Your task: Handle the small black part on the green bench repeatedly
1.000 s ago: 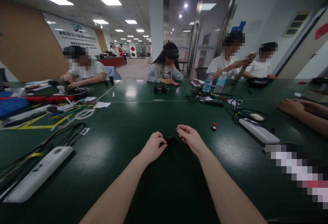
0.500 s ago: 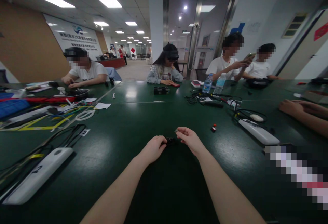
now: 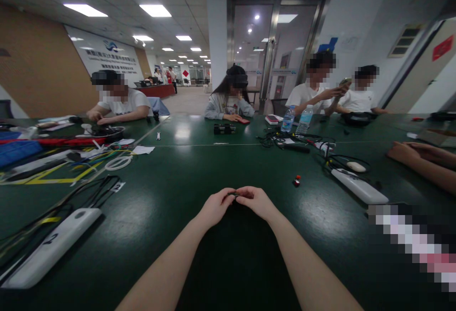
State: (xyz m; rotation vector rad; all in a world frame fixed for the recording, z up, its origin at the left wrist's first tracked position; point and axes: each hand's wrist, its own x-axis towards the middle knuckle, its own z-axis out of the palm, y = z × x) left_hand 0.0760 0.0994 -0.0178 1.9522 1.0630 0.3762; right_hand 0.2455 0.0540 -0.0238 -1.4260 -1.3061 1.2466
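Note:
Over the green table [image 3: 199, 168], my two hands meet at a small dark object [image 3: 234, 196], mostly hidden by the fingers. My left hand [image 3: 216, 208] is closed round its left side. From the right, my right hand [image 3: 257, 202] pinches at the same spot, fingertips nearly touching those of the left. Whatever small piece sits in the right fingertips is too covered to name. A small red and black item [image 3: 297, 181] lies on the table to the right of my hands.
A white power strip [image 3: 53, 247] with cables lies at left, another white power strip [image 3: 359, 186] at right. Farther back are a black object [image 3: 224, 128], a small wrench [image 3: 158, 136] and two bottles [image 3: 305, 119]. Several people sit around the table; someone's hands [image 3: 406, 152] rest at right.
My right hand has moved left and down to meet my left hand at the small dark object. The object, partly visible before, is now almost covered. The view has tilted up slightly.

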